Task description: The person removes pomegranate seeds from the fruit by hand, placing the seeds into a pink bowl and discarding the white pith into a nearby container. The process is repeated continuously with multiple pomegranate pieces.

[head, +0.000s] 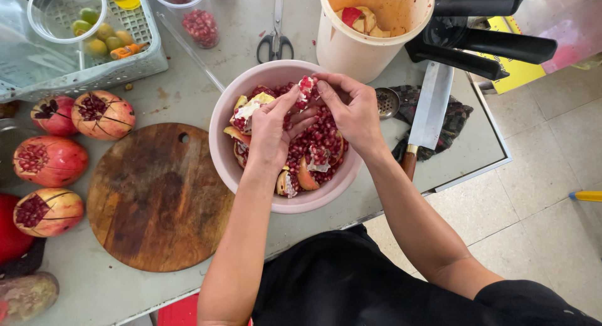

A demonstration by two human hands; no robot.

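A pink bowl (221, 131) on the table holds loose red pomegranate seeds and several broken pieces with pale pith. Both hands are over it. My left hand (269, 130) and my right hand (354, 109) together pinch one pomegranate chunk (306, 87) at the bowl's far side, fingertips meeting on it. More peel pieces (300, 175) lie at the bowl's near side, partly hidden under my left wrist.
A round wooden cutting board (157, 197) lies left of the bowl. Cut-open pomegranates (103, 114) line the left edge. A cleaver (429, 109) rests on a dark cloth to the right. A cream bucket (370, 25) with peels, scissors (276, 37), a white basket (94, 47) and seed cups stand behind.
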